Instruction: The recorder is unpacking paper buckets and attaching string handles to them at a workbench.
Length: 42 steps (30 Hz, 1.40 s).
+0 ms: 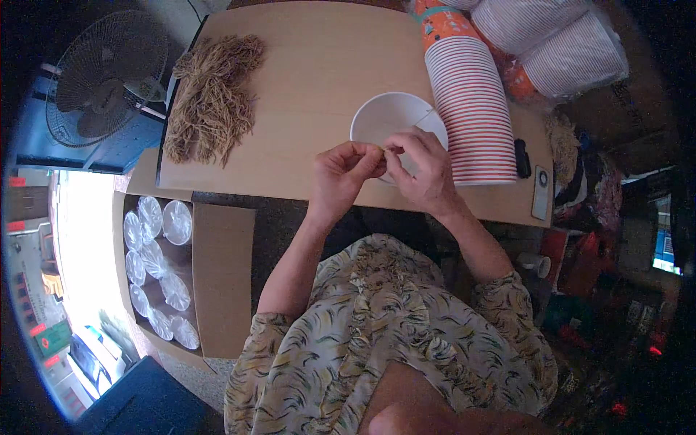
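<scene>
My left hand [342, 172] and my right hand [426, 174] meet at the fingertips over the table's near edge. Both are closed in a pinch around something tiny and brownish, too small to name. Just behind them stands a round white bowl or large paper cup [377, 109], its mouth facing up; my right hand covers part of its near side. To the right of that hand lies a long nested stack of white paper cups with red-orange rims [475, 109]. A bundle of tan, twisted strings [214, 98] rests at the table's far left.
More cups in clear plastic wrap [576, 58] sit at the back right. A black object [522, 158] and a pale flat one [540, 192] lie by the table's right edge. Left of me, an open cardboard box [225, 279] holds several wrapped cup stacks; beyond stands a fan [109, 80].
</scene>
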Each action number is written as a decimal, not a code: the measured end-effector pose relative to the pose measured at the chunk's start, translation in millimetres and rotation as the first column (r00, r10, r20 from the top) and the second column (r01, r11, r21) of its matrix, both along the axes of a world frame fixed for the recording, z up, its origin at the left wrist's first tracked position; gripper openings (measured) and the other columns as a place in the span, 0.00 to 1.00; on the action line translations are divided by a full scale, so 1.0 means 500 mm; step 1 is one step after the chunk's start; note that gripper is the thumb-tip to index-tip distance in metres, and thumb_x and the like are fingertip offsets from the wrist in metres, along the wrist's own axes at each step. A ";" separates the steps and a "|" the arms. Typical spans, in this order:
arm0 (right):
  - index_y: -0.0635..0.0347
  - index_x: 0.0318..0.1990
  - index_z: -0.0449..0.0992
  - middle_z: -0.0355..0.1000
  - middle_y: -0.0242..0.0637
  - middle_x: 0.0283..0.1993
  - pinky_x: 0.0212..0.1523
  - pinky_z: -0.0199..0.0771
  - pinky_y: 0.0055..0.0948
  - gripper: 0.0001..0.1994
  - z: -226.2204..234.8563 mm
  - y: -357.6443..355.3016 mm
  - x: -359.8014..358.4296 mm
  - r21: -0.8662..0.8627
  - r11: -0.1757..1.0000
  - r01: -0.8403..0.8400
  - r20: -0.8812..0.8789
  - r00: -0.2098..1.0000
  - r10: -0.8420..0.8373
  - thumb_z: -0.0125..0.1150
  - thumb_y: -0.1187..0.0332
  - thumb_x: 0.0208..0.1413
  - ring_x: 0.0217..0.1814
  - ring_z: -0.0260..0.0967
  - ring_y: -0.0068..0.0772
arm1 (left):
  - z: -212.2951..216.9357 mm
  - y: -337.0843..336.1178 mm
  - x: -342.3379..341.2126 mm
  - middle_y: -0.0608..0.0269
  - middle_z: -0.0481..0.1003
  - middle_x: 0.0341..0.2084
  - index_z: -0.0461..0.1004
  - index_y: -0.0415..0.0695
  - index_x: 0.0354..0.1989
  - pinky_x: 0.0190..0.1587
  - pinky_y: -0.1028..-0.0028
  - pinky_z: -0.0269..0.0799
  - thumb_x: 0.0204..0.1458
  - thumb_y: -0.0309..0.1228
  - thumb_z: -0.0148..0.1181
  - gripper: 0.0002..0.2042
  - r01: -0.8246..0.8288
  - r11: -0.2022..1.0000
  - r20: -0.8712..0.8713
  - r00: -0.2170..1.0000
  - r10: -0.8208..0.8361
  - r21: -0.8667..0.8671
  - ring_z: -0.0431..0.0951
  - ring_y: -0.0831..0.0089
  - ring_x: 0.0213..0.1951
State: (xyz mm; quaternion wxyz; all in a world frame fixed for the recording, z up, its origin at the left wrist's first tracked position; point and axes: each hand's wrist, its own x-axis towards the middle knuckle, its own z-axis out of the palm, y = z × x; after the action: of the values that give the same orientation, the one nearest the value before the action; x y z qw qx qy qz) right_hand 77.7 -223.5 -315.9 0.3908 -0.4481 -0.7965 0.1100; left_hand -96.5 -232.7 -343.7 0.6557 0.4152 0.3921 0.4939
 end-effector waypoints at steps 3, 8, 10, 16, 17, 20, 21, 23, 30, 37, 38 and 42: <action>0.60 0.40 0.72 0.73 0.40 0.35 0.42 0.72 0.41 0.11 -0.005 0.004 0.002 0.006 1.000 -0.015 -0.004 1.000 0.015 0.64 0.76 0.48 0.37 0.73 0.44 | 0.000 -0.001 0.002 0.61 0.80 0.34 0.77 0.33 0.40 0.43 0.75 0.80 0.62 0.28 0.58 0.08 -0.015 0.999 -0.012 1.000 0.015 0.029 0.81 0.77 0.35; 0.61 0.40 0.71 0.73 0.41 0.35 0.41 0.72 0.39 0.10 -0.016 -0.002 0.011 -0.078 0.997 -0.018 -0.094 0.995 0.011 0.61 0.77 0.50 0.38 0.73 0.43 | 0.003 0.001 0.000 0.58 0.80 0.34 0.76 0.33 0.42 0.44 0.75 0.81 0.63 0.28 0.57 0.09 -0.011 1.000 0.051 0.999 0.012 -0.027 0.82 0.73 0.37; 0.62 0.42 0.71 0.73 0.41 0.36 0.41 0.73 0.36 0.10 -0.025 -0.004 0.019 -0.153 0.988 -0.009 -0.194 0.981 -0.021 0.61 0.76 0.53 0.39 0.74 0.42 | 0.010 0.004 -0.001 0.58 0.80 0.35 0.76 0.32 0.42 0.44 0.75 0.81 0.63 0.28 0.57 0.09 -0.003 0.998 0.080 0.997 0.008 -0.057 0.82 0.72 0.38; 0.63 0.45 0.72 0.73 0.42 0.38 0.42 0.74 0.35 0.12 0.035 -0.007 0.011 -0.257 0.963 -0.083 -0.187 0.982 0.034 0.63 0.73 0.54 0.40 0.74 0.40 | 0.002 0.004 -0.001 0.58 0.80 0.34 0.76 0.32 0.42 0.44 0.75 0.81 0.63 0.27 0.56 0.09 -0.004 0.999 0.076 0.997 0.007 -0.046 0.82 0.72 0.37; 0.63 0.45 0.72 0.73 0.42 0.38 0.42 0.74 0.35 0.12 0.033 -0.005 0.010 -0.257 0.963 -0.083 -0.188 0.982 0.035 0.63 0.73 0.54 0.40 0.74 0.40 | 0.001 0.003 -0.002 0.58 0.80 0.35 0.76 0.32 0.42 0.44 0.75 0.81 0.63 0.27 0.56 0.09 -0.011 1.000 0.039 0.999 0.011 -0.020 0.82 0.72 0.37; 0.64 0.42 0.74 0.73 0.41 0.37 0.41 0.73 0.34 0.10 0.015 0.005 0.013 -0.124 0.984 -0.127 -0.126 0.986 0.111 0.64 0.73 0.54 0.38 0.73 0.38 | 0.004 0.006 0.002 0.57 0.80 0.34 0.76 0.32 0.42 0.44 0.74 0.81 0.63 0.27 0.56 0.09 0.025 1.000 0.024 0.999 -0.025 0.006 0.82 0.73 0.36; 0.64 0.41 0.74 0.72 0.41 0.37 0.41 0.73 0.33 0.09 0.010 0.006 0.016 -0.145 0.983 -0.116 -0.143 0.985 0.095 0.63 0.74 0.54 0.38 0.73 0.38 | 0.007 0.007 0.002 0.57 0.80 0.34 0.76 0.32 0.42 0.44 0.74 0.81 0.63 0.27 0.56 0.09 0.025 1.000 0.024 0.999 -0.026 0.006 0.82 0.73 0.36; 0.64 0.41 0.75 0.72 0.41 0.37 0.41 0.73 0.33 0.08 0.002 0.009 0.022 -0.166 0.981 -0.105 -0.161 0.984 0.078 0.63 0.74 0.53 0.38 0.73 0.37 | 0.012 0.008 0.001 0.58 0.80 0.35 0.76 0.33 0.42 0.44 0.74 0.81 0.63 0.28 0.56 0.09 0.049 0.999 0.053 0.997 -0.049 -0.004 0.82 0.73 0.37; 0.65 0.41 0.75 0.74 0.41 0.37 0.39 0.73 0.31 0.07 0.032 0.015 0.032 -0.371 0.922 -0.114 -0.249 0.968 0.019 0.58 0.77 0.56 0.35 0.72 0.32 | 0.017 0.012 -0.013 0.57 0.80 0.35 0.76 0.33 0.42 0.44 0.75 0.80 0.64 0.28 0.55 0.09 0.086 0.995 0.080 0.993 -0.082 -0.050 0.82 0.73 0.38; 0.66 0.46 0.76 0.72 0.32 0.34 0.37 0.69 0.23 0.10 0.026 0.032 0.051 -0.484 0.850 -0.209 -0.191 0.973 0.130 0.55 0.79 0.57 0.32 0.65 0.19 | 0.014 0.023 -0.021 0.57 0.80 0.38 0.74 0.35 0.46 0.46 0.71 0.79 0.60 0.28 0.60 0.10 0.146 0.989 0.063 0.987 -0.144 -0.031 0.82 0.69 0.39; 0.66 0.46 0.76 0.72 0.32 0.34 0.37 0.69 0.23 0.10 0.028 0.033 0.053 -0.483 0.851 -0.205 -0.189 0.974 0.127 0.55 0.79 0.57 0.32 0.65 0.19 | 0.014 0.025 -0.019 0.57 0.80 0.38 0.73 0.35 0.48 0.46 0.71 0.79 0.59 0.27 0.61 0.12 0.154 0.988 0.037 0.987 -0.154 -0.013 0.82 0.69 0.39; 0.68 0.48 0.75 0.70 0.31 0.30 0.35 0.69 0.23 0.11 0.041 0.027 0.050 -0.458 0.856 -0.240 -0.212 0.965 0.157 0.55 0.78 0.58 0.31 0.65 0.19 | 0.020 0.027 -0.022 0.56 0.81 0.38 0.70 0.35 0.54 0.45 0.72 0.78 0.57 0.24 0.62 0.17 0.147 0.989 -0.022 0.989 -0.147 -0.016 0.82 0.69 0.39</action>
State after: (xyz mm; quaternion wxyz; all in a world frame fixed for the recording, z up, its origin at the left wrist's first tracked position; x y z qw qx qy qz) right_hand 102.5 -209.8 -295.3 0.3194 -0.4351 -0.7508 0.3808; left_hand -107.4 -219.0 -333.7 0.6887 0.4439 0.3714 0.4367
